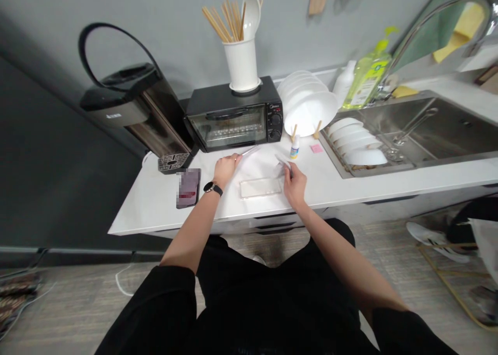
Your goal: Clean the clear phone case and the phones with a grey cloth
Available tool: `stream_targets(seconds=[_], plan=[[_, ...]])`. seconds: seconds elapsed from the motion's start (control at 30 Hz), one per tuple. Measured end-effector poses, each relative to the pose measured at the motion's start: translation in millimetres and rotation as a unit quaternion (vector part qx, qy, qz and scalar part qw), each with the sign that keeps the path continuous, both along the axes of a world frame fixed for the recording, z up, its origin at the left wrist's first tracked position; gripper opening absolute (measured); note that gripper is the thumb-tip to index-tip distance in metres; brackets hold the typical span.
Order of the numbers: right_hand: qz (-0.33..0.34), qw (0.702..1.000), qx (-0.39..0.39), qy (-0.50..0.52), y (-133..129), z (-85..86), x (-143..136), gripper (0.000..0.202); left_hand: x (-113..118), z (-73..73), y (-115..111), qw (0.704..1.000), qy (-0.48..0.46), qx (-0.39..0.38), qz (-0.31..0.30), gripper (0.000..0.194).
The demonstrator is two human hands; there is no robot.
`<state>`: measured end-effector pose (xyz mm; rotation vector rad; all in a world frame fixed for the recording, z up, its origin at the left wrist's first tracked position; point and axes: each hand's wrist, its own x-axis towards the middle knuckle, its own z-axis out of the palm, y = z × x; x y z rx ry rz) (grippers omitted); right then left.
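Black clothes (288,308) nearest, filling bottom of view. Left hand (225,171), watch (213,188) on wrist, pinches a thin tool (249,150), tip toward the oven. Right hand (295,185) has fingers closed round a pointed tool (283,161); exact type unclear. Clear case (260,187) lies flat on counter between the hands, near the front edge, right hand just beside it.

Around: phone (189,188) left of left wrist, partly pixelated. Glue bottle (294,147) upright just beyond right hand, pink note (316,148) right of it. Oven (233,129) blocks the back, holder (241,65) with chopsticks (225,23) and ladle (251,15) on top. Dispenser (155,116) at left; plates (307,103) stand right of oven. Bowls (361,155) lean in a row in sink (451,129); soap (368,80) behind, by tap (428,23).

Counter (143,217) white, smooth. Grey wall (167,13), dark panel (50,153) left, wood-look floor (78,313), someone's shoe (438,241) at right.
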<state>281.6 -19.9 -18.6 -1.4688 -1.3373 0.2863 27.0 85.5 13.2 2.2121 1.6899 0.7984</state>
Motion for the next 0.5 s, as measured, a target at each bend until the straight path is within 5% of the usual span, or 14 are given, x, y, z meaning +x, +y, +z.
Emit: stream_targets(seconds=[0.2,0.5], plan=[[0.006,1.000,-0.010,0.023,-0.6,3.6,0.7,0.054,-3.0,16.9,-17.5,0.987,-0.149,0.006,0.056,0.056],[0.184,0.979,-0.086,-0.023,9.7,-3.1,4.2,0.050,16.4,-4.2,-88.5,0.958,-0.255,-0.131,-0.019,0.063]])
